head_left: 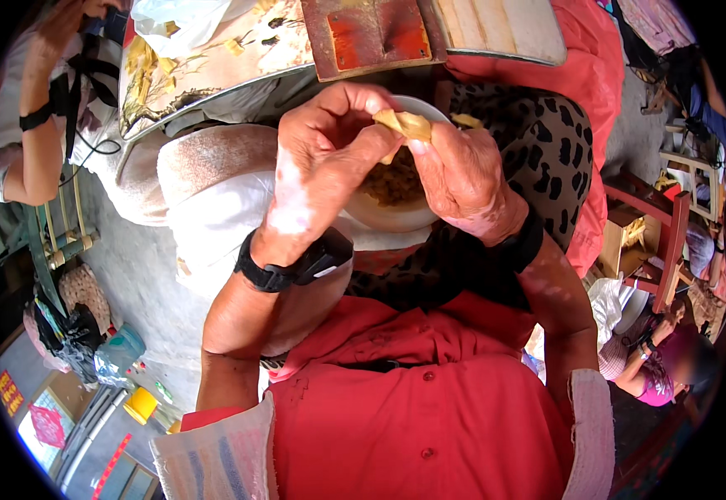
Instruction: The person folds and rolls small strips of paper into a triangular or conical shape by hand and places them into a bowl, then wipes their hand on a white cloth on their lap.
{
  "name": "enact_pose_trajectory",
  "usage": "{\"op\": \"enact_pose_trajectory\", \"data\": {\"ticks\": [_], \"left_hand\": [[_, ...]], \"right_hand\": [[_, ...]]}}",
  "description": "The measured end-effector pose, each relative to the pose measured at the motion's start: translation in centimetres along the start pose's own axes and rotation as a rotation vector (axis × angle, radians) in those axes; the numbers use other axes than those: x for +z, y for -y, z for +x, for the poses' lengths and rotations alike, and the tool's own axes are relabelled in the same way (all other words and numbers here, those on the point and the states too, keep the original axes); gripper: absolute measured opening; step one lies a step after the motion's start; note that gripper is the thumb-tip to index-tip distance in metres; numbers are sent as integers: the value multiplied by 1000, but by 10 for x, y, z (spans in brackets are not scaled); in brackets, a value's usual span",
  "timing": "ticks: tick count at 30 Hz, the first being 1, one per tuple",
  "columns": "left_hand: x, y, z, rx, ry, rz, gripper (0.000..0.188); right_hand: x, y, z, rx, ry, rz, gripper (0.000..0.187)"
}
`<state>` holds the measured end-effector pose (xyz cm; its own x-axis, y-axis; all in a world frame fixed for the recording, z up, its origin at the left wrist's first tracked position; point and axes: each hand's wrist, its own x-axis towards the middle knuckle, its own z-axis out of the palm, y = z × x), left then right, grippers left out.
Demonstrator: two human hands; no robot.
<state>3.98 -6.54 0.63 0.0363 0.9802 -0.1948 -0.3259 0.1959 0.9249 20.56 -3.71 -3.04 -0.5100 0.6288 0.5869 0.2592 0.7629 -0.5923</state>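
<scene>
Between my two hands is a pale yellow, folded strip (413, 125); it looks like a piece of dried or pickled vegetable, though I cannot tell its exact kind. My left hand (334, 146) pinches its left end with thumb and fingertips. Its right end sits in the closed fingers of my right hand (469, 179), and another yellow bit pokes out above those fingers. Right below my hands, a white bowl (379, 218) rests at my lap, partly covered by them. Small brownish-yellow pieces (394, 182) lie inside it.
Ahead stands a table (271, 46) with yellow scraps (142, 71), a white plastic bag (188, 25) and a worn red-brown wooden block (375, 37). A co-worker's arm (38, 125) is at the left. Another person (663, 358) sits at the right, near a wooden stool (671, 242).
</scene>
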Motion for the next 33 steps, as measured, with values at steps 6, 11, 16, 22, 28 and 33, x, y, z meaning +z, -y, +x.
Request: {"op": "enact_pose_trajectory", "data": {"ticks": [6,11,16,22,28,33], "left_hand": [[-8,0,-1,-233,129,0,23],[-16,-1,-5,-184,168,-12,20],[-24,-10,-7,-139,237,60,18],[-35,-20,-7,-27,285,165,16],[-34,-15,-3,-18,289,293,12],[-32,0,-1,-22,274,432,17]], "right_hand": [[-5,-5,-1,-63,59,-158,9],[-11,-6,4,8,56,28,17],[-26,-4,5,77,129,191,22],[-31,1,6,177,152,256,14],[-28,-2,2,115,95,218,12],[-26,-1,1,113,91,189,11]]}}
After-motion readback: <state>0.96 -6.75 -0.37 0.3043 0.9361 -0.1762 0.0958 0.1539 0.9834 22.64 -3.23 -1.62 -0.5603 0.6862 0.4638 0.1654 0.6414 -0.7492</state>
